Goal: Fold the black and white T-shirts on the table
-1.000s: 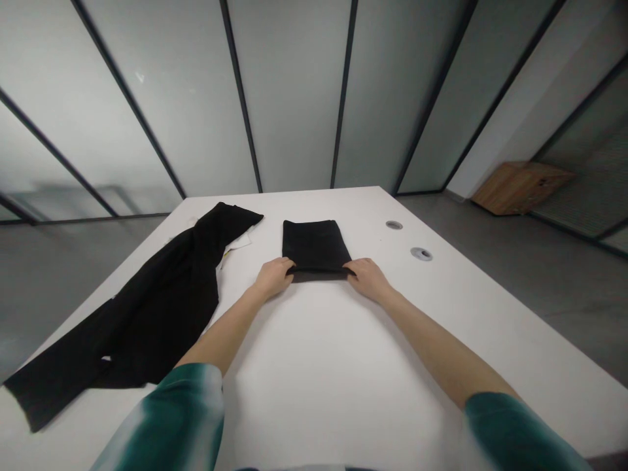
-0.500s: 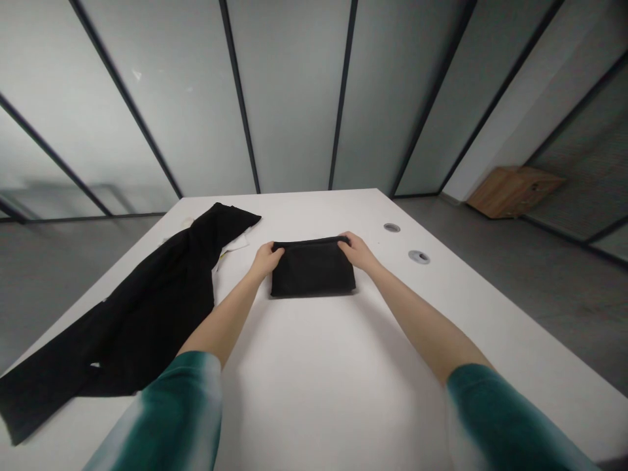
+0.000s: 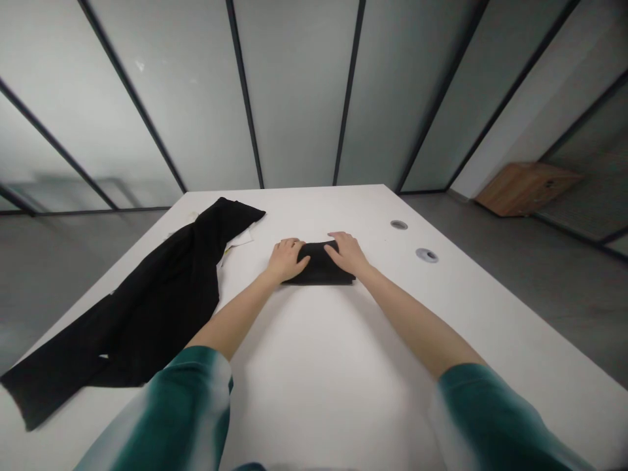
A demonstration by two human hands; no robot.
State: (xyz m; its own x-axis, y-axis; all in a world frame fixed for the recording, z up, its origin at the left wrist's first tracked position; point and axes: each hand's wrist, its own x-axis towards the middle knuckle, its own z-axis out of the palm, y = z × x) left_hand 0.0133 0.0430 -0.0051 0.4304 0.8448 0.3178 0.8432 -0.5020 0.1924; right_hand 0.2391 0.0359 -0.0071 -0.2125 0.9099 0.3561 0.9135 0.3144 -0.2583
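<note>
A folded black cloth, likely a garment, lies flat as a small rectangle on the white table. My left hand rests on its left end, fingers stretched out and thumb pointing inward. On the right end lies my right hand, also with its fingers spread. Both palms cover the cloth's ends, so its side edges are partly hidden. To the left, a larger black garment is spread out unfolded along the table's left side.
White papers stick out from beneath the large garment. Two round cable grommets are set in the table's right side. A wooden cabinet stands on the floor at right. Frosted glass panels rise behind the table.
My hands have let go of the cloth's raised far edge and now lie flat on it, closer together. The black cloth is lower and flatter. The view has shifted slightly.
</note>
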